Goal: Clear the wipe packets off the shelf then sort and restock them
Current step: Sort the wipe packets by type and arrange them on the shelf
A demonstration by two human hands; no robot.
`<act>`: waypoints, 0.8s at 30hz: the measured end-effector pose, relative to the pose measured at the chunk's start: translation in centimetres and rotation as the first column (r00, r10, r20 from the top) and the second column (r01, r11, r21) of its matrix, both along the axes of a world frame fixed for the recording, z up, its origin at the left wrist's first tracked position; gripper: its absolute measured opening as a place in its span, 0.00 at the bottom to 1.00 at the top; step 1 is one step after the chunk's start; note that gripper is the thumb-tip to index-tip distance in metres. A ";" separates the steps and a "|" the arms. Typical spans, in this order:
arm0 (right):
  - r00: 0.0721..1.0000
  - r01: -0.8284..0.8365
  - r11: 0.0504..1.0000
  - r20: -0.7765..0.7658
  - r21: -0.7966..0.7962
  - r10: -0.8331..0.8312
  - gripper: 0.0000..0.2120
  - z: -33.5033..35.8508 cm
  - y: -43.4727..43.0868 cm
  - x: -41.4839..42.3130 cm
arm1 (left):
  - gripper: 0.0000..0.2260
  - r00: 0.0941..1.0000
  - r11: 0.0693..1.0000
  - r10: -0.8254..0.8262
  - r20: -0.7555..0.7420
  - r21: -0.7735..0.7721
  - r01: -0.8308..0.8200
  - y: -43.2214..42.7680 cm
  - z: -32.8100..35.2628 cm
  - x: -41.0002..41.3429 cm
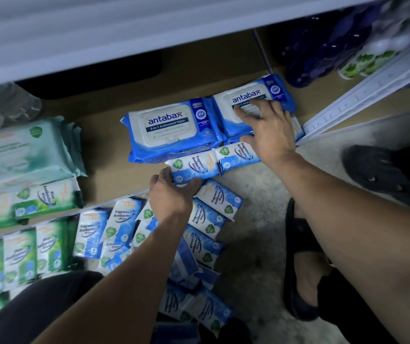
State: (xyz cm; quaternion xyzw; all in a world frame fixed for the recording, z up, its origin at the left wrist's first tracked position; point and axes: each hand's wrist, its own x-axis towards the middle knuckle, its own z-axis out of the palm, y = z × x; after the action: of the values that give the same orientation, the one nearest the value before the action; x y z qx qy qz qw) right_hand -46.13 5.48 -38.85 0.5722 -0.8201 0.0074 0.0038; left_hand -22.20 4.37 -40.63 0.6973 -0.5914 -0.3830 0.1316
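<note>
Wipe packets lie partly on the bottom shelf (99,145) and partly on the floor (261,219) in front of it. On the brown shelf board two stacks of large blue antabax packs sit side by side, touching. The right hand (268,127) rests on the right antabax pack (246,93), fingers spread apart and laid flat over its white lid, thumb down at the front edge of that stack. The left antabax pack (169,130) lies untouched. Just in front of both stacks, at the shelf's lip, two small blue fragrance-free packets lie end to end. The left hand (171,194) grips the left small packet (190,167), thumb along its near edge and fingers curled round its left end. The other small packet (238,155) lies partly under the right wrist. More small blue packets (211,214) lie in a loose heap on the floor below the left forearm. Pale green packs (25,150) and green pine packets (45,197) fill the shelf's left side. Dark purple bottles (323,50) stand further along to the right, blurred.
</note>
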 end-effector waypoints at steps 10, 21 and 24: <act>0.999 0.031 0.999 -0.028 -0.013 -0.031 0.34 -0.4 -1.3 0.9 | 0.21 0.999 0.999 -0.032 0.006 -0.013 0.032 0.0 0.2 0.0; 0.989 0.029 0.990 0.148 -0.138 -0.008 0.17 -3.2 8.3 7.1 | 0.26 1.000 1.000 -0.011 0.030 0.006 0.010 0.5 0.1 -0.3; 0.978 0.064 0.996 0.205 -0.061 -0.050 0.24 -3.7 8.6 8.4 | 0.23 0.999 1.000 -0.014 0.040 0.010 0.014 0.6 0.4 -0.3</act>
State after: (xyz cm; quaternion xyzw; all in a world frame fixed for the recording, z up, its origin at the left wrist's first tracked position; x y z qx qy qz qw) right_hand -37.72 14.08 -42.59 0.5444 -0.8315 0.0932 -0.0606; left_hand -22.45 4.93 -40.24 0.7014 -0.5968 -0.3728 0.1136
